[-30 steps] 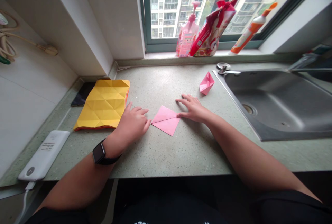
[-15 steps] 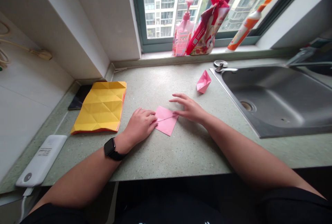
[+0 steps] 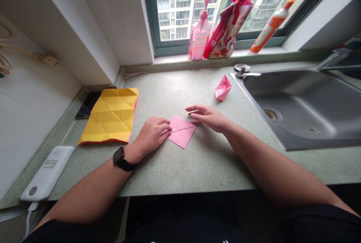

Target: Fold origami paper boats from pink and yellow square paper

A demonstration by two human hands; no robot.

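Speckled counter (image 3: 175, 173) below a window (image 3: 180, 10); on it lies a folded pink paper square (image 3: 183, 135). My left hand (image 3: 152, 133) covers its left corner, whether pinching I cannot tell; my right hand (image 3: 211, 118) curves loosely, ungripping, by its right corner.

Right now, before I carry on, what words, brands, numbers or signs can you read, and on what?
No text reads clearly.
White power bank: several dark printed lines, too small to read.
Pink pump bottle: label print, too small.
Red and white bag: print, too small and blurred.
Orange and white bottle: markings, too blurred.
Dark clothing: white marks cut off by the frame.
Folded pink paper: no print visible.
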